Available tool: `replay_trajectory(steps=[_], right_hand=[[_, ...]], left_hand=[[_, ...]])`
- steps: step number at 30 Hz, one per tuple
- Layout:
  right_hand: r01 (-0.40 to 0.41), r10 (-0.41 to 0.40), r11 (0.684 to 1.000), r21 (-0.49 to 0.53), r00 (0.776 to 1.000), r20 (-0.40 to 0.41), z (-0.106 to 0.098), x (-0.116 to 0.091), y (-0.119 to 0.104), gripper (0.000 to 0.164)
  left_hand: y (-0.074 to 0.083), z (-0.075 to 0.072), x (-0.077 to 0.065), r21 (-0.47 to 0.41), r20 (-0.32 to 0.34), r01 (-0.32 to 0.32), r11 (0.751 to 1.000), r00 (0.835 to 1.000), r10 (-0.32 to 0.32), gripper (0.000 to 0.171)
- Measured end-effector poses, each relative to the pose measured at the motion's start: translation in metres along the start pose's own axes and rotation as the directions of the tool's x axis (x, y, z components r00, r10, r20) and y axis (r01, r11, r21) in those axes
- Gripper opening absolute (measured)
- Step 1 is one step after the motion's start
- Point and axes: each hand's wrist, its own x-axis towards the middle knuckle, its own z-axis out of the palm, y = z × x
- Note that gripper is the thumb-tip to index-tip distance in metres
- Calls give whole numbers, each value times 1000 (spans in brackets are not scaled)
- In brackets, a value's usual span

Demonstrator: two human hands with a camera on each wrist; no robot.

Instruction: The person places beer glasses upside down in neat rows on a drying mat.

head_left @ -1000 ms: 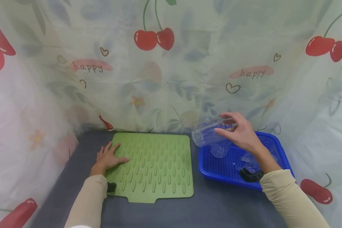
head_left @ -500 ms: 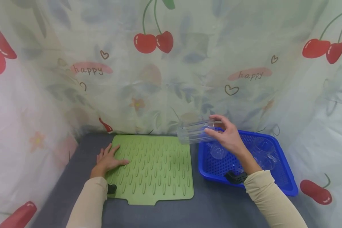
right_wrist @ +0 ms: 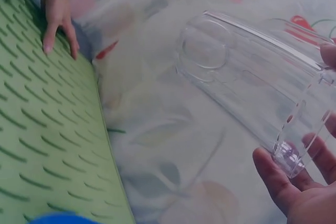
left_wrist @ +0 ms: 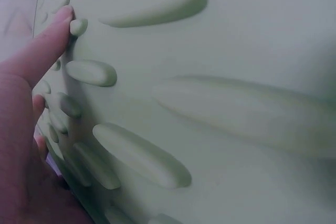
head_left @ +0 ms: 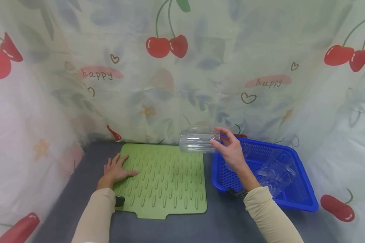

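Observation:
My right hand (head_left: 231, 150) holds a clear glass mug (head_left: 197, 141) on its side, raised at the back right corner of the green ridged drying mat (head_left: 164, 179). Thumb and fingers grip it around one end, and the other end points left. The right wrist view shows the see-through mug (right_wrist: 247, 87) lengthwise, with fingers (right_wrist: 278, 182) at its near end. On the mat's left edge, my left hand (head_left: 115, 170) rests with fingers and thumb spread. Close up in the left wrist view, its thumb (left_wrist: 47, 40) lies against the raised ridges.
A blue perforated basket (head_left: 304, 189) stands right of the mat, with several clear glasses (head_left: 278, 172) inside. A dark grey tabletop (head_left: 225, 219) lies under both. A printed curtain (head_left: 182, 84) closes off the back and sides.
My right hand has carried the mug leftward from above the basket to the mat's back right corner, turning it more level. My left hand has stayed on the mat.

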Motion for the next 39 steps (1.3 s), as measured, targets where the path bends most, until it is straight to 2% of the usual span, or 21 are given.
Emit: replay_trajectory(steps=[15, 23, 30, 39], right_hand=[[-20, 27, 992, 122, 998, -58, 52, -5, 20, 50], [-66, 74, 977, 205, 997, -31, 78, -11, 24, 56], [-122, 140, 971, 207, 987, -73, 100, -7, 32, 52], [-159, 174, 965, 207, 983, -56, 126, -3, 38, 52]], left_hand=[[2, 2, 0, 37, 1, 13, 999, 1000, -13, 109], [6, 3, -1, 38, -7, 31, 999, 1000, -31, 108], [0, 4, 2, 37, -24, 34, 999, 999, -33, 111], [0, 4, 0, 35, -22, 24, 999, 999, -23, 109]])
